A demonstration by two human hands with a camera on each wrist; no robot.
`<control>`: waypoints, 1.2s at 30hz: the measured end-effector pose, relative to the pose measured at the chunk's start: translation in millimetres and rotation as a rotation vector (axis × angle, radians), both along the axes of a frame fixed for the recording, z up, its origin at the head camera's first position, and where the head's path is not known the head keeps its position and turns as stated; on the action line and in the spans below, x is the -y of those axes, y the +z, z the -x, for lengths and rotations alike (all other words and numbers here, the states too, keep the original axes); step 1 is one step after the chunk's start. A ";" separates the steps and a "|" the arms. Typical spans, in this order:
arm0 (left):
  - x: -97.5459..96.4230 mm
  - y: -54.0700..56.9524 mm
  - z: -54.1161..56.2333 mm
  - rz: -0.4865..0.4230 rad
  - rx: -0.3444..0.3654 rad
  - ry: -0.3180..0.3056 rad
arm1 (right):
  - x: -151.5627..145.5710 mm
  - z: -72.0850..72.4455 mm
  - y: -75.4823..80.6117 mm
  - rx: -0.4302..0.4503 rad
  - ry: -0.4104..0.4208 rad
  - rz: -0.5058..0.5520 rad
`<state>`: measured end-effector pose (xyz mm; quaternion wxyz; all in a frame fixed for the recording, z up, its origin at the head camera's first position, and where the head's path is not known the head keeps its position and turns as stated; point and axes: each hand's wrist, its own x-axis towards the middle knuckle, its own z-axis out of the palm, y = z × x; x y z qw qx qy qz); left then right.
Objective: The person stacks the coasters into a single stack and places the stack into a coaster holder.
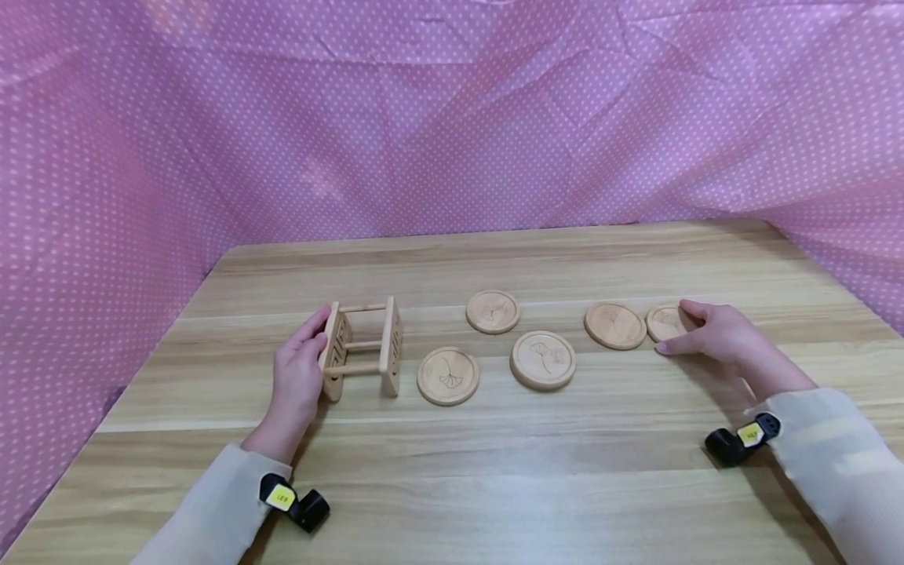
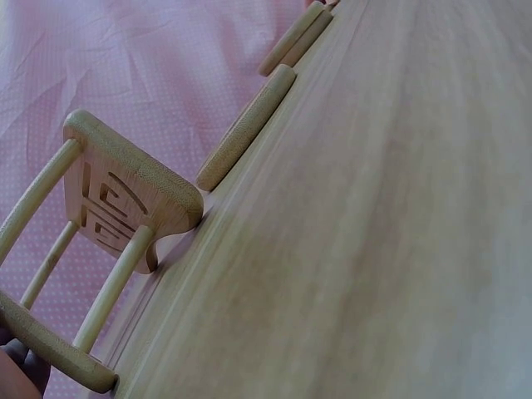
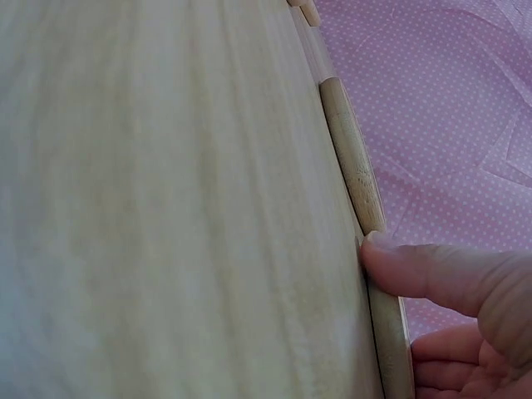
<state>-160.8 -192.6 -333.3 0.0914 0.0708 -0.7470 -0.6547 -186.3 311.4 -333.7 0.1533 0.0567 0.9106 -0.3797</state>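
Observation:
My left hand touches the left end panel of a small wooden coaster rack; the rack has two cut-out panels joined by three rods. In the left wrist view those fingers show at the outer side of the panel, partly cropped. Whether they curl round it, I cannot tell. At the far right of the row, my right hand pinches the edges of a round wooden coaster lying on the table. The right wrist view shows the thumb on this coaster's near edge.
A second coaster lies just left of the pinched one. Between it and the rack are a leaf-engraved coaster, another farther back, and a thicker-looking one. Pink dotted cloth surrounds the wooden table.

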 end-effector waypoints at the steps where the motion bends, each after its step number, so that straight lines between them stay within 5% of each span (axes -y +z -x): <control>1: -0.1 0.4 -0.2 -0.001 0.001 -0.001 | 0.0 -0.3 0.0 -0.003 -0.004 0.003; 17: 0.7 1.1 -0.7 -0.001 -0.010 -0.010 | 0.1 -2.9 3.3 -0.048 -0.047 -0.044; 36: -1.0 0.3 -0.6 -0.015 0.001 -0.007 | 10.1 -5.4 4.2 -0.157 -0.124 0.023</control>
